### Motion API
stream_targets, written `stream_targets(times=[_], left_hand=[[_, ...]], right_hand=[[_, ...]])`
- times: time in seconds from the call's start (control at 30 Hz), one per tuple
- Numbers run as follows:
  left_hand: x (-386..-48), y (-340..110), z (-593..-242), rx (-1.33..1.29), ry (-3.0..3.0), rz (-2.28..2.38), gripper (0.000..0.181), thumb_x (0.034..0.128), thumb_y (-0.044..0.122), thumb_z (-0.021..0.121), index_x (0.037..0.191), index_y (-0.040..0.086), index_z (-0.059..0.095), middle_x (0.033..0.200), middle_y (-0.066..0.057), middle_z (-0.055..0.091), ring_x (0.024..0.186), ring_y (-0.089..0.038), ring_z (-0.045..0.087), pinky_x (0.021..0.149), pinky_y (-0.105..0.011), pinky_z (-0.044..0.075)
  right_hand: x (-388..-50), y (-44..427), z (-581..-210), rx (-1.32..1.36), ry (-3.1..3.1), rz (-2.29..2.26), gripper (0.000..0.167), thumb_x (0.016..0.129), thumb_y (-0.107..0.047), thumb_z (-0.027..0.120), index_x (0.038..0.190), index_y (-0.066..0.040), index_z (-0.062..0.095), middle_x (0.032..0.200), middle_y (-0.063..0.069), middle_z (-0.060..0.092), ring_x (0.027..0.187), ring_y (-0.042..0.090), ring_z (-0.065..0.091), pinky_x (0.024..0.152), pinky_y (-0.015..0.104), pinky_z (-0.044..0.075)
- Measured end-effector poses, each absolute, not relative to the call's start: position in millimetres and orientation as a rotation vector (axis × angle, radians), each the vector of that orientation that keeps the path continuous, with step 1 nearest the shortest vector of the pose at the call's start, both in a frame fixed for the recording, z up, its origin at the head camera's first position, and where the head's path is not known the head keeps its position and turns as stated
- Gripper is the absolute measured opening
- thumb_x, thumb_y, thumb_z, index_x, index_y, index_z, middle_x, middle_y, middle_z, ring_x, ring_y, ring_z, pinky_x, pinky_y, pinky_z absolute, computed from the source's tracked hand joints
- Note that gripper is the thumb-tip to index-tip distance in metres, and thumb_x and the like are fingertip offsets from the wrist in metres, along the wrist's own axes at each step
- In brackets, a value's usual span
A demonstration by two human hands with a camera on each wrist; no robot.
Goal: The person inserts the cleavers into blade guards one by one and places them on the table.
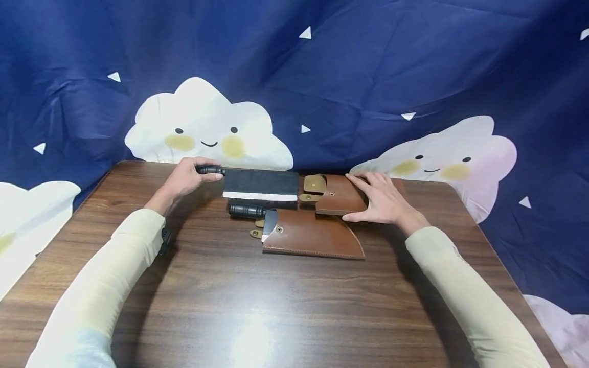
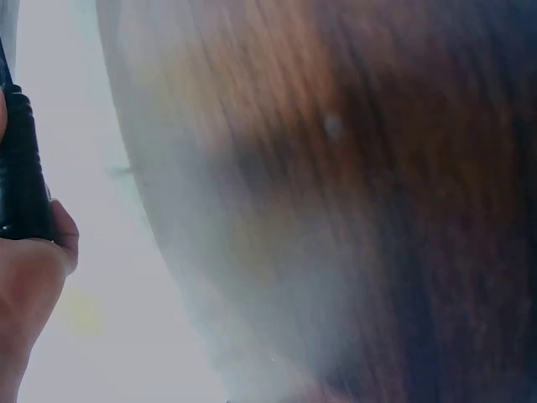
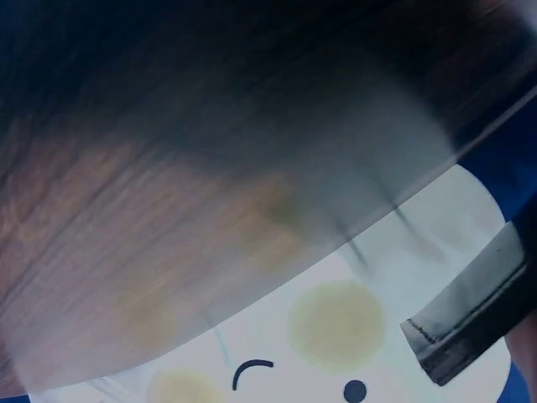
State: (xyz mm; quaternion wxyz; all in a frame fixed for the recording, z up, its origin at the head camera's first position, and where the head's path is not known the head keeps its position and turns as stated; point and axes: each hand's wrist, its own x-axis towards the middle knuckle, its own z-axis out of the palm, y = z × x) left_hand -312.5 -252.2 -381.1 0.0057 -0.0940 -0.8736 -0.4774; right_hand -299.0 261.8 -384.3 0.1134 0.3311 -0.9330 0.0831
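My left hand (image 1: 184, 180) grips the black handle (image 1: 209, 169) of a wide cleaver, whose dark blade (image 1: 261, 182) with a bright lower edge points right. That handle (image 2: 23, 172) also shows at the left edge of the left wrist view. My right hand (image 1: 384, 199) holds a brown leather sheath (image 1: 340, 195), thumb at its lower edge and fingers over its top. The sheath's mouth, with an olive flap (image 1: 315, 183), faces the blade's tip. In the right wrist view, part of the sheath (image 3: 470, 294) shows at the right.
Nearer me on the wooden table (image 1: 207, 306) lies a second brown sheath (image 1: 313, 234) with a knife in it, its black handle (image 1: 247, 211) pointing left. A blue curtain (image 1: 349, 61) with smiling clouds hangs behind the table.
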Motion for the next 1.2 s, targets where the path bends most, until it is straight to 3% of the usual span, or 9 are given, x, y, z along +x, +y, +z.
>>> stream_targets(times=[0.3,0.93,1.2], left_hand=[[-307.6,-239.9,-378.3,-0.334,-2.687,-1.499,0.039,0.089,0.016,0.081,0.123,0.001,0.07,0.126,-0.02,0.065,0.116,-0.03,0.059,0.102,-0.042,0.044],[-304.4,-227.3,-375.1,-0.398,-2.622,-1.506,0.04,0.0876,0.01,0.081,0.123,-0.003,0.069,0.124,-0.021,0.066,0.115,-0.032,0.061,0.101,-0.044,0.046],[-302.6,-223.1,-374.9,-0.386,-2.636,-1.516,0.04,0.0873,0.013,0.082,0.124,0.001,0.07,0.124,-0.019,0.066,0.111,-0.031,0.06,0.095,-0.041,0.047]], right_hand=[[-290.9,252.4,-379.7,0.993,-2.733,0.233,0.115,0.066,-0.076,0.078,0.156,-0.015,0.041,0.146,0.017,0.046,0.133,0.04,0.04,0.109,0.057,0.024],[-282.6,242.8,-373.9,0.985,-2.735,0.302,0.11,0.068,-0.073,0.079,0.155,-0.016,0.043,0.142,0.015,0.047,0.13,0.038,0.04,0.107,0.06,0.024],[-279.6,234.1,-372.2,1.018,-2.721,0.335,0.112,0.067,-0.075,0.078,0.155,-0.016,0.043,0.14,0.012,0.048,0.13,0.038,0.041,0.108,0.057,0.024]])
